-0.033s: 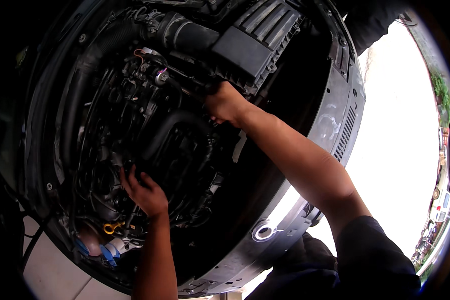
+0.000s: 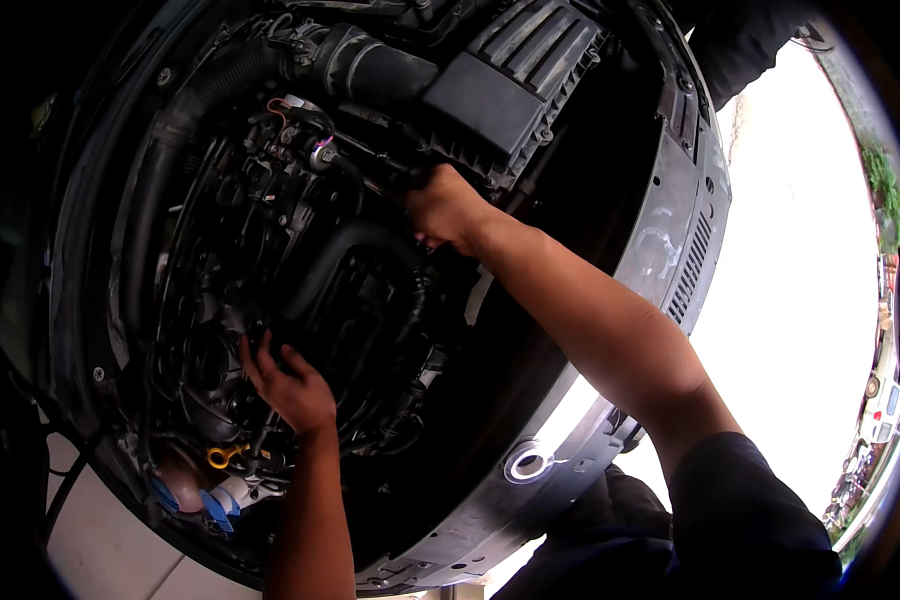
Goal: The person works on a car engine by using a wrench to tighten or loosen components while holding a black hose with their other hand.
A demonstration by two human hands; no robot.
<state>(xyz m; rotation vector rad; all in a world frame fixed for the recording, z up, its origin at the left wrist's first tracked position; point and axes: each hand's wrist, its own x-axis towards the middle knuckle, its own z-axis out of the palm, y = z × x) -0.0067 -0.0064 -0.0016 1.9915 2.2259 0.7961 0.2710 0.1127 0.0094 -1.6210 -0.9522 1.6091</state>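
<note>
My right hand (image 2: pixel 446 210) is closed in a fist at the far side of the engine (image 2: pixel 300 250), beside the black air filter box (image 2: pixel 485 110). What it grips is dark and mostly hidden; a dark bar (image 2: pixel 375 160) runs from near the fist toward a round metal piece (image 2: pixel 322 155). My left hand (image 2: pixel 290 385) rests over the near part of the engine, fingers apart, fingertips by dark hoses and fittings. Nothing shows in that hand. A curved black hose (image 2: pixel 340 250) lies between my two hands.
A yellow dipstick ring (image 2: pixel 220 457), a blue cap (image 2: pixel 218 510) and a rounded reservoir (image 2: pixel 180 478) sit near the left forearm. The front crossmember (image 2: pixel 660 250) curves along the right under my right arm. A dark-clothed part of a person (image 2: pixel 745 45) shows at upper right.
My right fist has shifted very slightly left. My left hand stays in place.
</note>
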